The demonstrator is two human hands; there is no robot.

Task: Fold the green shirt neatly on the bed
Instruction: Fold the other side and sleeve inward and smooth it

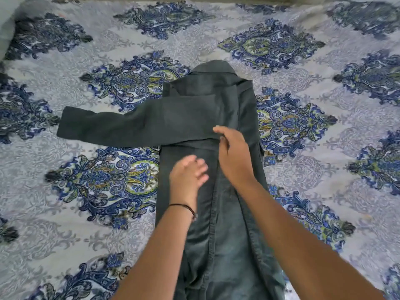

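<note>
Your green shirt (216,213) lies lengthwise down the middle of the frame on the patterned bed (324,161), collar at the top, one sleeve (112,124) stretched out toward the left. Your left hand (187,176), blurred, is over the shirt's body, its grip spread. Your right hand (234,154) sits at the sleeve's lower edge, its grip pinching the fabric there.

The green shirt (190,118) is lying lengthwise on the bed (307,68); the right hand (233,152) is pinching it, the left hand (186,174) spreading open over it
</note>
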